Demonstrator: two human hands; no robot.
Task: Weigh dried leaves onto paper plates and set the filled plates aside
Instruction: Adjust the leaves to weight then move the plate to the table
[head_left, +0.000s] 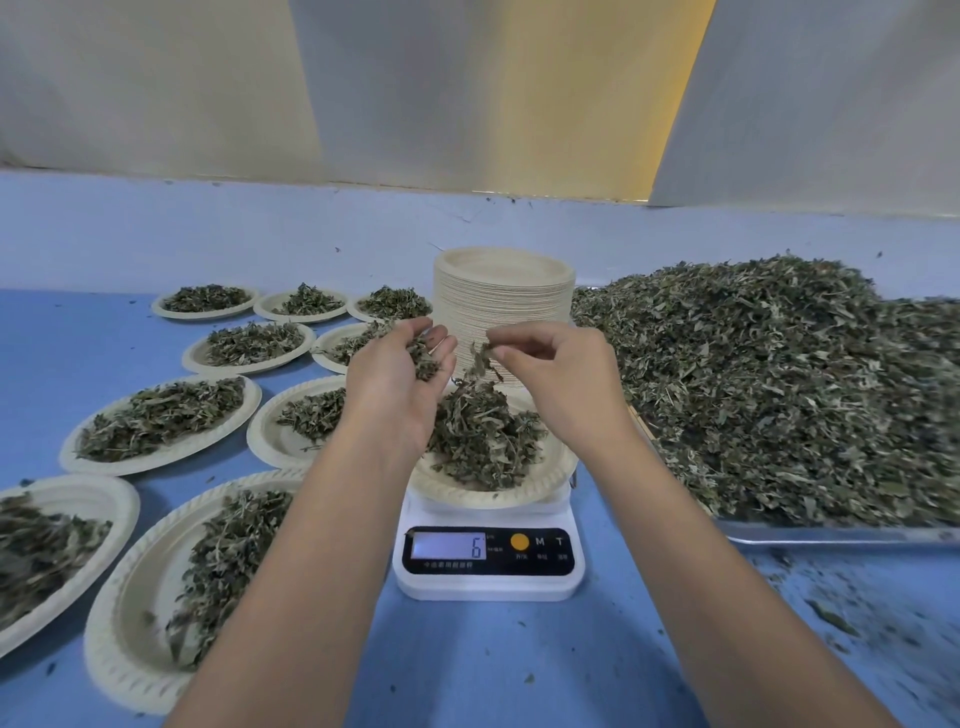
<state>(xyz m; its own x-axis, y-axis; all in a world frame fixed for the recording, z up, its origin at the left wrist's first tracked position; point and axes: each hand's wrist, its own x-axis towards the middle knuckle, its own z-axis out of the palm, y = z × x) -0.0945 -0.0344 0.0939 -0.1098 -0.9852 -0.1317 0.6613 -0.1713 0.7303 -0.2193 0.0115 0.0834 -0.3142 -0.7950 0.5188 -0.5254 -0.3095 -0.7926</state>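
Weighing in progress: a portion of dried grey-green leaves (483, 436) is lying heaped on a round cream paper plate (467, 496), which is sitting on a white digital kitchen scale (488, 582) whose display is showing 6. The step in hand appears to be fine adjustment of the weight. The next move is probably calling for single pinches dropped or withdrawn while reading the display, then carrying the plate to the filled plates (161, 421) at left. The left hand (395, 379) is hovering over the plate's left edge, fingers cupping a small reserve of leaves. The right hand (563, 374) is hanging opposite, thumb and forefinger pinching a sprig (480, 358) above the heap. Both forearms are reaching forward over the blue bench (467, 665). A tall stack of empty plates (504, 301) is standing behind the scale, with a metal tray (831, 535) of loose leaves to its right.
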